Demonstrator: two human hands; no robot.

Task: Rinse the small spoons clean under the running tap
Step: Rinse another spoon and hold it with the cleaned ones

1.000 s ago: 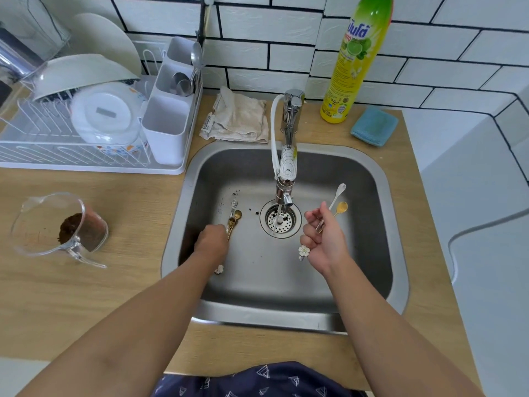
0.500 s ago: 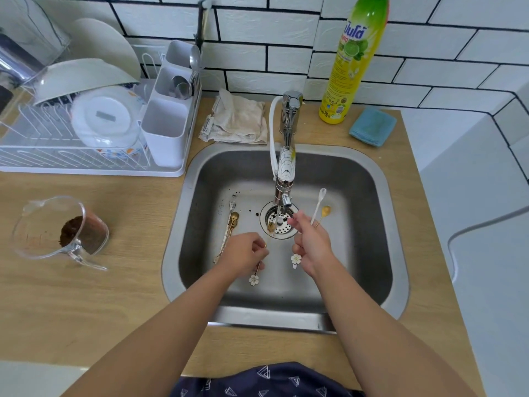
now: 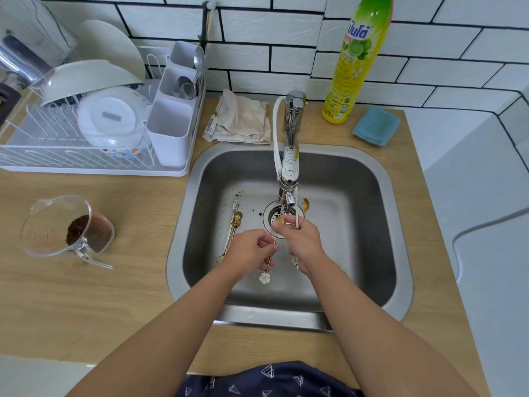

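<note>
Dish soap bottle (image 3: 355, 58), yellow-green, standing at the back of the counter: blue brand lettering in Thai script near the top of its label; "700" printed at the base. Remaining small print illegible.

Measuring jug (image 3: 61, 227): faint red graduations, unreadable.

Counter clutter, non-task
Dish rack (image 3: 86, 156) w/ bowls back-left, measuring jug (image 3: 68, 227) front-left, rag (image 3: 240, 121), soap bottle (image 3: 357, 58), blue sponge (image 3: 375, 126) back-right.
</note>
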